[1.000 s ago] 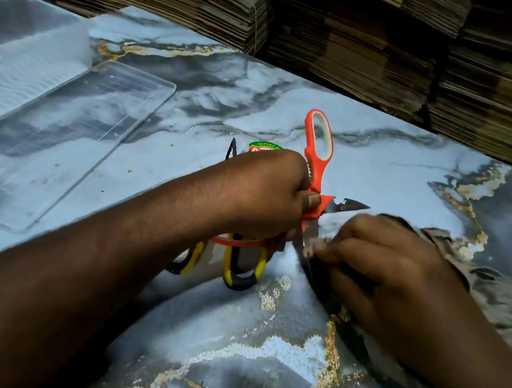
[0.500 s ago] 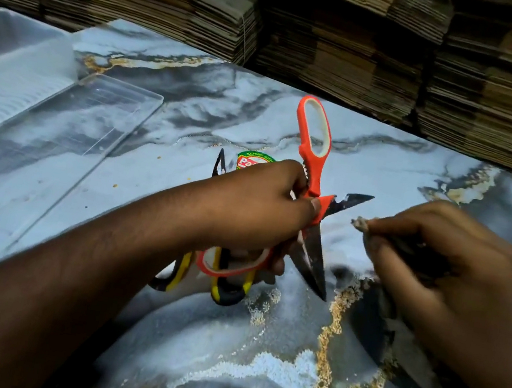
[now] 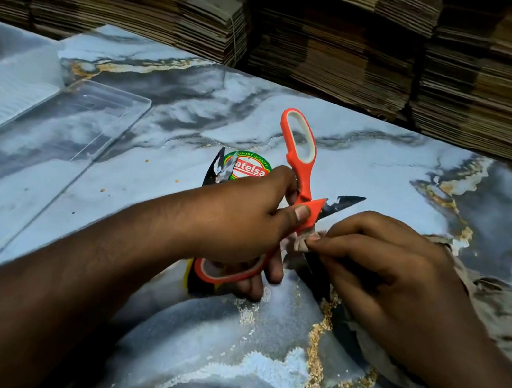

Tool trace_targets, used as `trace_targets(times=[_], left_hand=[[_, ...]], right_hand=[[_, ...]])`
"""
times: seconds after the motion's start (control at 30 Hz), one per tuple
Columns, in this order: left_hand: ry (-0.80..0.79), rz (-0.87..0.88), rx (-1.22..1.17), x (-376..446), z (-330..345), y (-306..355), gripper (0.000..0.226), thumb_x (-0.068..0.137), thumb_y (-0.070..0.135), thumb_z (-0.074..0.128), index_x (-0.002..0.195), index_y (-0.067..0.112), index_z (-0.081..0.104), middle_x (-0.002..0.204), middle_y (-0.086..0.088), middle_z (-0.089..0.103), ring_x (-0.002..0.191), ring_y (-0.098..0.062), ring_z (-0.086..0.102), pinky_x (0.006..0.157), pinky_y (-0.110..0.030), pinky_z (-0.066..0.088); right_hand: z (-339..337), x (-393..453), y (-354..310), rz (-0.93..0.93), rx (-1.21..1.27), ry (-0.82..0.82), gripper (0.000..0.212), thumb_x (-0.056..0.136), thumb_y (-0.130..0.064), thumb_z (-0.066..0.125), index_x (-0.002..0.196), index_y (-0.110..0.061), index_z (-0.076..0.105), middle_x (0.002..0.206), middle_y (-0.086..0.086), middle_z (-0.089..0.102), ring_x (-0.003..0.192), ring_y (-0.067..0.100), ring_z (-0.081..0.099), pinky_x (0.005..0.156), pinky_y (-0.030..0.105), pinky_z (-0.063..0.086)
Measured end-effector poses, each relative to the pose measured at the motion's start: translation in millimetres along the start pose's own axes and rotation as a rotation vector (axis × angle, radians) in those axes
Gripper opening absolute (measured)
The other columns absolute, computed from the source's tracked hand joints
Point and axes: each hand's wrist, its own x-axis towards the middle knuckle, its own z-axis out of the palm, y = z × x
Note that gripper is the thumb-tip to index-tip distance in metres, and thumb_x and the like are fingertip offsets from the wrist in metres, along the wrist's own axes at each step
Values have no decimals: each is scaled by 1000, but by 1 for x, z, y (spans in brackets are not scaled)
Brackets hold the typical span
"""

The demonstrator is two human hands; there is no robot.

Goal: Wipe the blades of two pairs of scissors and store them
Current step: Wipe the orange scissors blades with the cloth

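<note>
Along the far side of the room, stacks of flattened cardboard (image 3: 340,48) rise like a wall, pressed right up against the back edge of the marbled table (image 3: 387,168), so there is no room to move beyond it. The tabletop is blue-grey with gold veins and takes up most of the view; its right corner falls away into shadow, and the widest bare stretch lies behind the hands and to the right. On the left a clear plastic box (image 3: 0,76) sits at the table's edge, with its flat clear lid (image 3: 43,158) lying just beside it. Near the right edge a crumpled brownish cloth (image 3: 505,313) is spread on the surface and runs under the right hand (image 3: 396,278), whose fingers pinch a fold of it against the lower blade of the orange scissors (image 3: 299,167). The left hand (image 3: 243,222) grips those scissors — fingers through the lower loop, thumb pressed on the pivot — with the blades standing apart and the other handle pointing up and away. Beneath the left hand lies a second pair of scissors (image 3: 214,170), black and yellow, mostly hidden, with a round green-and-red label (image 3: 249,167) on its pack. A few small crumbs dot the table near the lid.
</note>
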Motion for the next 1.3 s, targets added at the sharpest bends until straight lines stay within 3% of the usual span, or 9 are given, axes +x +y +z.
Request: trace_targets(times=[0.1, 0.4, 0.63, 0.77, 0.87, 0.97, 1.03, 1.2, 1.3], left_hand=[[14, 88, 58, 1, -5, -2, 14, 112, 35, 41, 105, 24, 39, 87, -7, 81, 69, -35, 79, 56, -41, 62], [68, 101, 50, 5, -3, -6, 13, 111, 34, 44, 109, 21, 42, 70, -8, 74, 66, -30, 79, 59, -40, 61], [83, 93, 50, 4, -3, -5, 14, 112, 32, 43, 108, 19, 40, 65, -11, 73, 60, -32, 77, 50, -36, 59], [96, 81, 32, 4, -4, -3, 20, 111, 32, 46, 115, 12, 44, 67, -13, 74, 65, -36, 78, 62, -48, 67], [99, 89, 45, 3, -5, -2, 19, 110, 32, 47, 114, 14, 45, 69, -14, 76, 68, -37, 79, 68, -53, 67], [144, 102, 153, 5, -5, -1, 15, 110, 33, 48, 107, 19, 47, 69, -8, 77, 63, -31, 78, 56, -36, 63], [169, 112, 180, 5, -5, -1, 16, 110, 33, 49, 103, 19, 48, 71, -11, 77, 62, -30, 77, 58, -40, 63], [203, 125, 236, 2, -7, 2, 15, 110, 32, 52, 100, 20, 50, 75, -8, 77, 58, -26, 75, 51, -33, 60], [209, 120, 189, 2, -6, 3, 15, 110, 30, 51, 101, 18, 49, 72, -13, 76, 56, -28, 74, 44, -28, 56]], right_hand=[[0, -1, 0, 0, -16, 21, 16, 98, -19, 72, 110, -19, 82, 103, -6, 73, 92, 20, 71, 77, 43, 56], [-4, -3, -9, -114, -195, -142, 8, 98, -24, 71, 94, -22, 78, 88, -3, 60, 78, 24, 60, 62, 41, 53], [12, 12, -16, -74, -168, 17, 8, 98, -15, 69, 98, -14, 78, 93, 3, 63, 82, 28, 61, 67, 42, 52], [-1, 0, -10, -123, -218, -149, 4, 92, -17, 74, 92, -18, 79, 85, -2, 59, 75, 22, 57, 58, 42, 52], [-7, 1, -9, -112, -148, -74, 12, 96, -20, 71, 100, -18, 82, 89, -1, 66, 78, 21, 63, 61, 39, 55], [3, 15, -17, -136, -138, -16, 16, 99, -16, 65, 103, -15, 80, 98, 4, 67, 85, 28, 64, 66, 39, 54], [8, 18, -23, -144, -170, -67, 16, 98, -19, 60, 97, -15, 76, 98, 4, 61, 86, 30, 60, 63, 43, 52], [-6, 13, -33, -170, -343, -253, 8, 78, -18, 83, 85, -20, 79, 85, -1, 59, 73, 25, 60, 56, 28, 40], [-3, 18, -31, -166, -303, -196, 9, 89, -22, 73, 92, -17, 79, 93, 2, 64, 81, 26, 63, 61, 33, 51]])
